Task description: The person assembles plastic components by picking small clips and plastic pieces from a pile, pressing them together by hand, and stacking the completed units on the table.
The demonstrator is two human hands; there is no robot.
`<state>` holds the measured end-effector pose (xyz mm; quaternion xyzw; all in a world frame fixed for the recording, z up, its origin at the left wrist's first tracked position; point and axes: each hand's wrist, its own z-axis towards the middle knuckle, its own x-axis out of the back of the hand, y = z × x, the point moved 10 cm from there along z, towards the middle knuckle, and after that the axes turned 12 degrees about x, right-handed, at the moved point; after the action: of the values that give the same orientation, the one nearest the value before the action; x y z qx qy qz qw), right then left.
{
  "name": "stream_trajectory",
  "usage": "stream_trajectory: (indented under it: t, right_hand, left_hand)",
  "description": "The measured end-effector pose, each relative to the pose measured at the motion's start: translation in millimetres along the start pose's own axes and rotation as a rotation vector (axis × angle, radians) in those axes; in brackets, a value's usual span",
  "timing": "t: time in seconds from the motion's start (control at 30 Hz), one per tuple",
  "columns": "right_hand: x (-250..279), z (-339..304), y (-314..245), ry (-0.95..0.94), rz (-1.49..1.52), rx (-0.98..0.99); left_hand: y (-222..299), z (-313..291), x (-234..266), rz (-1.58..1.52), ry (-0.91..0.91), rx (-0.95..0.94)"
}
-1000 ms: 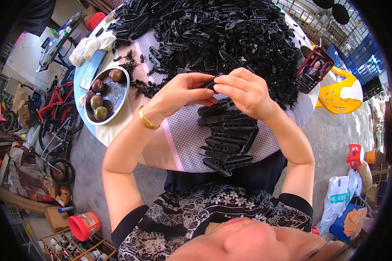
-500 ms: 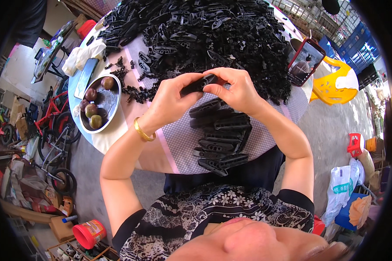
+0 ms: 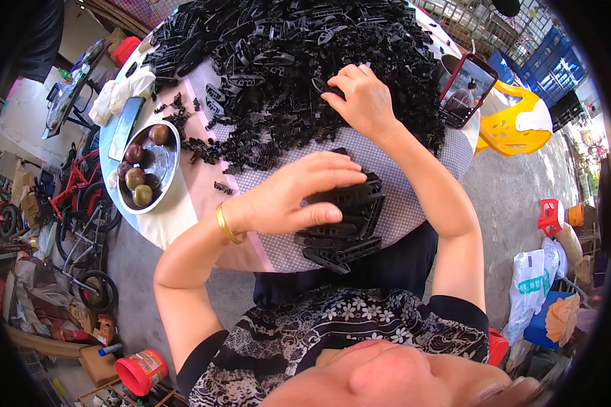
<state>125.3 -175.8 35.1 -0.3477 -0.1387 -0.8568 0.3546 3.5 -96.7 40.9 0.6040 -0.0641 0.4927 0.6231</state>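
Note:
Over a small stack of long black plastic parts (image 3: 349, 227) at the table's near edge is my left hand (image 3: 299, 193), palm down. Its fingers are stretched out and its thumb stands apart, touching or just above the parts. My right hand (image 3: 366, 102) reaches into the big heap of small black plastic pieces (image 3: 278, 115). Its fingers are curled, with thumb and forefinger close together at a dark piece; whether they grip it is hard to see against the black heap. Longer black parts (image 3: 244, 41) fill the heap's far side.
To the left are a metal bowl (image 3: 173, 176) of round purple-green fruit, a phone (image 3: 125, 125) and white cloth (image 3: 119, 95). A phone in a red case (image 3: 467, 88) stands upright at the right rim, near a yellow plastic chair (image 3: 516, 125). Bicycles (image 3: 88, 230) stand at left.
My hands, together on a black part before, have separated. The left came down over the stack, where that part seems to lie now; the right moved away to the heap. The view shifted slightly.

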Motion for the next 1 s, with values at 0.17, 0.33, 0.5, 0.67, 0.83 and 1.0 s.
stream_trajectory:
  t: [0.17, 0.33, 0.5, 0.67, 0.83, 1.0]
  right_hand:
    - [-1, -2, 0, -0.019, -0.011, -0.015]
    - [21, 3, -6, 0.114, 0.113, -0.045]
    - [-24, -12, -16, -0.059, 1.123, -0.425]
    - [-35, -13, -23, -0.125, 1.284, -0.470]
    - [-56, -29, -30, -0.197, 1.656, -0.692]
    - [-51, -33, -36, -0.263, 1.777, -0.751]
  left_hand:
    - [-57, -4, 25, -0.376, 0.246, 0.416]
    - [-111, -20, 41, -0.749, 0.515, 0.634]
    - [-112, -14, 49, -0.877, 0.567, 0.506]
    - [-119, -16, 45, -0.957, 0.528, 0.534]
    - [-108, -13, 44, -0.977, 0.541, 0.494]
    - [-104, -12, 45, -1.131, 0.487, 0.453]
